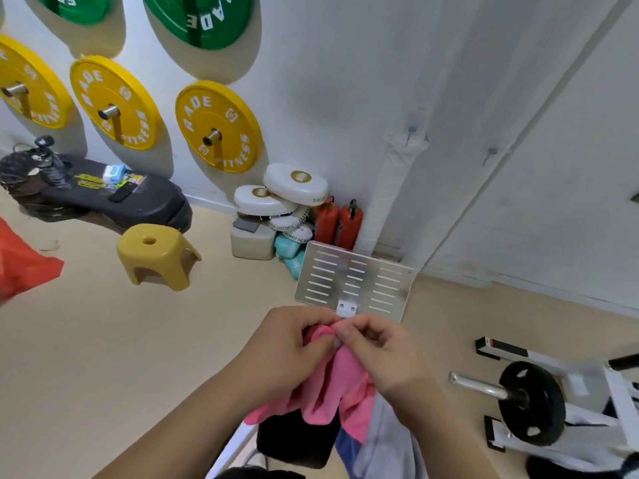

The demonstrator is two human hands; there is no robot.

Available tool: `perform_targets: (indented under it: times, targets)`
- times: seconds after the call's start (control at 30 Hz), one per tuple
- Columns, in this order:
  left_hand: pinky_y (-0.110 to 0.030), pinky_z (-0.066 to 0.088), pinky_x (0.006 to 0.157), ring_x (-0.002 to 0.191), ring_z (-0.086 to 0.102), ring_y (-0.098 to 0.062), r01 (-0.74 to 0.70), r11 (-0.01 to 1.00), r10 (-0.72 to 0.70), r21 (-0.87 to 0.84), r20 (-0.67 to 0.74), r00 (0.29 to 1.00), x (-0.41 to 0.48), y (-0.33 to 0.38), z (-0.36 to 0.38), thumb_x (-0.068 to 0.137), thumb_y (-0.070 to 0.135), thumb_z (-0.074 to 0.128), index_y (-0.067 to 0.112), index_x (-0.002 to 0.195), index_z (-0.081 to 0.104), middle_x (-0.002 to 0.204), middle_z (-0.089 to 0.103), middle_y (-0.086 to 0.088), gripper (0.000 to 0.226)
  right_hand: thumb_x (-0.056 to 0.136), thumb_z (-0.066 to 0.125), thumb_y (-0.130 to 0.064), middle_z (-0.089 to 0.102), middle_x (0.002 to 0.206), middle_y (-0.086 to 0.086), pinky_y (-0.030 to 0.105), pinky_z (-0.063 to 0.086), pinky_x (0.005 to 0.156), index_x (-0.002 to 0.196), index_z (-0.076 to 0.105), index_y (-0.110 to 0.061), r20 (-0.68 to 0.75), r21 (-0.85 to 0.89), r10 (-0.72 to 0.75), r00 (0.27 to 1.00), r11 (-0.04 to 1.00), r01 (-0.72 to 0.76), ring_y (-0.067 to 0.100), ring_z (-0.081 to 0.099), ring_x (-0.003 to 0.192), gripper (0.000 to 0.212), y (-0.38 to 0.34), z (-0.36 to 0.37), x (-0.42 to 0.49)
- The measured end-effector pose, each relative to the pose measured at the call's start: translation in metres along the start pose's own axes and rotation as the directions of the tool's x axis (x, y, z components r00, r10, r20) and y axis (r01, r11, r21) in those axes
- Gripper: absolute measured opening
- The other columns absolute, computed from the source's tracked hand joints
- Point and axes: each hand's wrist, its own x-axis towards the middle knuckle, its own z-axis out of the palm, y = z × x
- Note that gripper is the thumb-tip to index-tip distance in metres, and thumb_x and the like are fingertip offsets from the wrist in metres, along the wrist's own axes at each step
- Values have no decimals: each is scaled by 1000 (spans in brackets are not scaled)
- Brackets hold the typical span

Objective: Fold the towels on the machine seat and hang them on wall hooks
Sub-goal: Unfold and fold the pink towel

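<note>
Head view: looking down on pink towel (pixel 332 385), plain fuzzy fabric, bunched and creased, not lying flat. Top corner being gathered between both hands, rest hanging in loose folds with lower hem draping onto far edge of black machine seat (pixel 294 440). Pale lilac towel (pixel 387 440) lying crumpled along seat's right edge, partly under the pink one; strip of blue cloth (pixel 345 444) showing between them.

Left hand (pixel 287 344) angling in from lower left, fingers curling round the bunched top, thumb pressing fabric against them. Right hand (pixel 383 350) angling in from lower right, knuckles up, thumb and forefinger pinching towel's top edge just beside left thumb, remaining fingers tucking inward. Hands touching at the pinch point, sitting in front of near edge of slotted metal plate (pixel 356 281).

Wall hook (pixel 411 131) sticking out of white wall beyond the plate, well apart from the towel.
</note>
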Motion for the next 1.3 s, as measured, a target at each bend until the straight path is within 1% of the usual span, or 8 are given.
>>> perform_targets:
  times: [0.23,0.43,0.57,0.67,0.8,1.0,1.17,1.3]
  targets:
    - [-1,42,72,85,66,9,5,1000,-3,14,-160,987,35,7,-38,89,12,72,28,88,78,86,76,19,18,80,87,-28,75,102,24,49,59,88,112,67,-6,189,-139,219,957,971,-195,35,73,92,44,48,-9,19]
    - [1,40,67,88,61,15,33,995,-5,94,-283,959,57,9,-41,91,17,71,31,91,77,85,73,21,15,81,85,-24,75,78,0,21,53,69,89,79,-20,15,-246,264,965,936,-252,5,67,73,11,81,-66,9]
    - [1,40,65,85,60,15,46,992,-11,113,-294,956,65,11,-30,92,15,71,27,93,77,85,73,17,13,78,80,-53,65,73,4,34,45,74,89,79,-17,-84,-267,256,963,925,-269,9,56,72,38,88,-106,-2]
    - [1,41,68,84,62,13,7,998,6,70,-186,983,66,25,-14,91,11,72,24,93,78,83,74,15,15,92,71,-30,63,85,-17,34,50,78,98,76,-17,-32,-502,288,957,824,-264,0,57,77,15,81,-122,-3]
    - [-3,44,73,84,65,8,-99,992,97,73,26,995,63,45,10,89,11,73,28,93,77,90,73,22,18,81,86,-29,67,129,-22,14,40,101,135,61,-35,7,-316,106,994,944,-98,-8,57,124,60,31,-111,1]
    - [-10,50,81,92,69,2,-130,991,133,-38,77,988,59,52,27,89,10,73,30,94,78,94,77,17,21,78,84,3,80,85,-2,19,58,80,92,78,-17,-66,-42,-131,989,991,129,5,73,82,24,-22,-81,3]
    - [-24,57,93,100,74,-8,15,963,0,-268,56,998,51,42,28,87,7,78,22,113,76,104,80,8,30,87,77,-10,78,84,4,21,56,74,90,78,-9,-117,22,-111,987,993,115,10,70,80,3,-13,-77,-1]
    - [-24,59,77,81,75,-7,176,921,-222,-348,-96,970,51,25,20,83,9,82,21,100,79,89,81,4,22,94,71,-11,69,76,1,26,49,69,88,71,-10,-338,76,27,941,997,-1,10,60,74,6,2,-90,2]
